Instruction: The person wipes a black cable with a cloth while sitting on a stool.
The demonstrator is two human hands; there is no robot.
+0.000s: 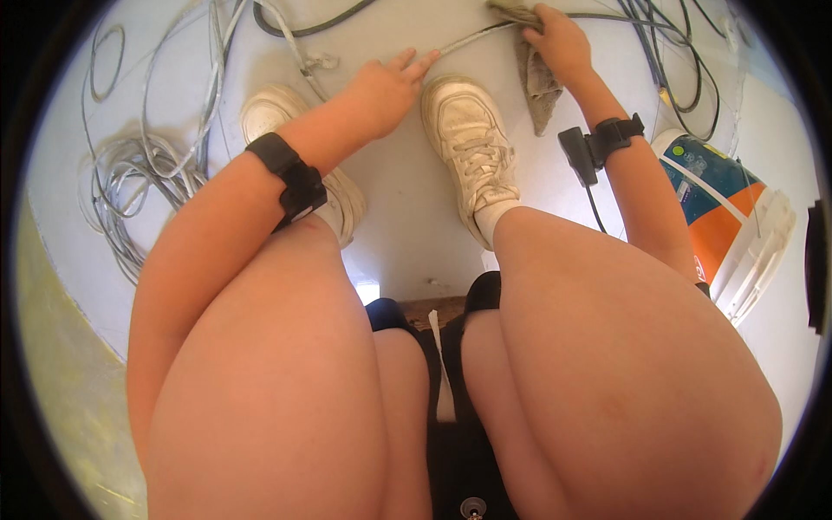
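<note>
A cable (473, 39), pale with dirt on its left stretch and darker to the right, crosses the floor in front of my shoes. At its pale part is my left hand (393, 91), fingers bent around or against it; the grip is partly hidden. My right hand (560, 42) holds a grey-brown cloth (539, 88) at the dark part of the cable, and the cloth's lower end hangs down in a point. Both wrists wear black straps with small devices.
Coiled grey cables (140, 188) lie at the left, and dark cables (689, 71) loop at the upper right. A white plastic bucket (747, 240) with a blue and orange label lies on the right. My pale shoes (465, 140) stand between these things.
</note>
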